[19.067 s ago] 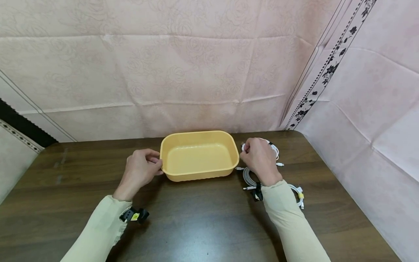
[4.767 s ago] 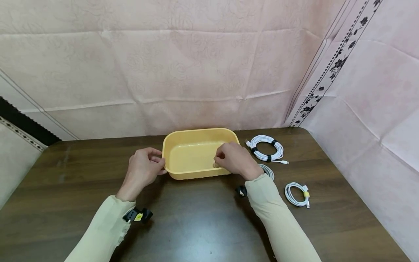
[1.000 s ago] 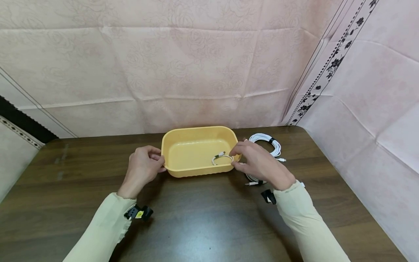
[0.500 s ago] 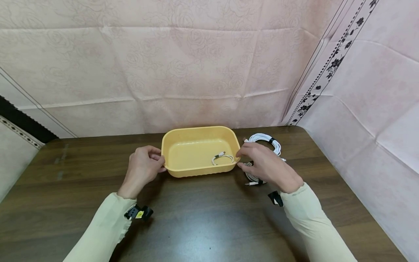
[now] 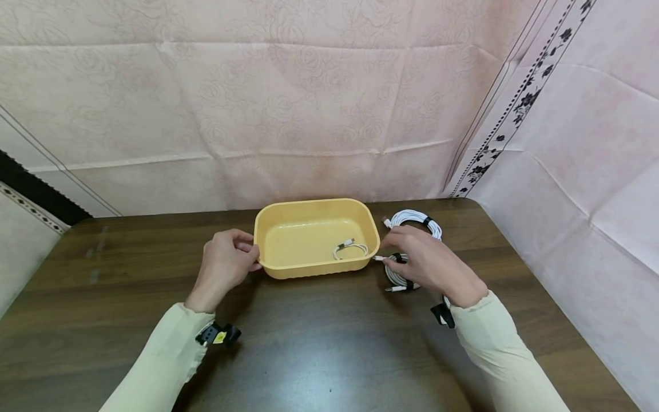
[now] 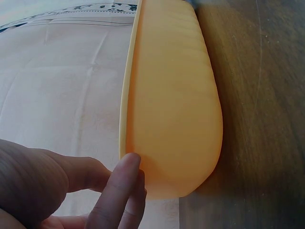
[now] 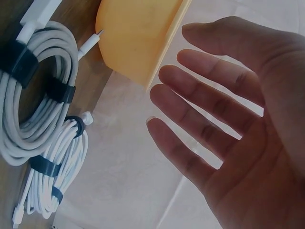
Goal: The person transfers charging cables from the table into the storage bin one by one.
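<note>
A yellow plastic tray stands near the table's back edge. My left hand holds its left end, fingertips at the rim; in the left wrist view they overlap the wall's corner. Inside the tray, at its right, lies a short white charging cable. My right hand is just right of the tray with nothing in it, fingers spread apart in the right wrist view. Beside and partly below it lies a coiled grey cable with black straps. Behind it is a larger coiled white cable, partly hidden by the hand.
Brown wooden table reaches towards me in front of the tray. A pale patterned cloth hangs right behind the table's back edge, and more cloth hangs at the right. A little white shows beside my right wrist.
Over the last second my right hand has moved right, from the tray's right rim to above the cables. Earlier it was inside the tray, where the short cable now lies. Left hand unchanged.
</note>
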Demonstrator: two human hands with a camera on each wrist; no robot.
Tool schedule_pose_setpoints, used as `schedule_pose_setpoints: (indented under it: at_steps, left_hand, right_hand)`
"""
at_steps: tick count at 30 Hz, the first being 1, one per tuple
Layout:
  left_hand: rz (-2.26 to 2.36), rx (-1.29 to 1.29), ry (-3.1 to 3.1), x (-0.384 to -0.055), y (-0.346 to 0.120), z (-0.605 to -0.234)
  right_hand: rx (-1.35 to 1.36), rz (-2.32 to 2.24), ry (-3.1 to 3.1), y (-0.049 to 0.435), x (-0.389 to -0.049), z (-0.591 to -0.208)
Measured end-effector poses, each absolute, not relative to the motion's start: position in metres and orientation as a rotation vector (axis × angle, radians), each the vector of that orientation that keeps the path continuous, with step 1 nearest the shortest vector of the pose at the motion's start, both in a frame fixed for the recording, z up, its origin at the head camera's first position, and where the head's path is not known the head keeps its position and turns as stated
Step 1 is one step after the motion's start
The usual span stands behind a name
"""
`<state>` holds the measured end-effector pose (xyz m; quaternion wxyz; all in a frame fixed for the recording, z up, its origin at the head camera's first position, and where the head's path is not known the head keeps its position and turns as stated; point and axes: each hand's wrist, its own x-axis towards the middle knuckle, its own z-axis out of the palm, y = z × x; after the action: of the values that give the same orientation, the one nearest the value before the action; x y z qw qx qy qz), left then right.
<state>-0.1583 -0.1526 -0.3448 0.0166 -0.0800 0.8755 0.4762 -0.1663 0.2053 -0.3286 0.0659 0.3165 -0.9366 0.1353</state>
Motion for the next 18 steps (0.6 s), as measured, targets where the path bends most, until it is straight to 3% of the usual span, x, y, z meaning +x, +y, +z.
schedule_pose_setpoints:
  at_steps: [18]
  left_hand:
    - [1.488,-0.239,2.713,-0.158,-0.153,-0.346]
  right_hand:
    - [0.927,0.335,-2.862,0.22,-0.161,-0.33]
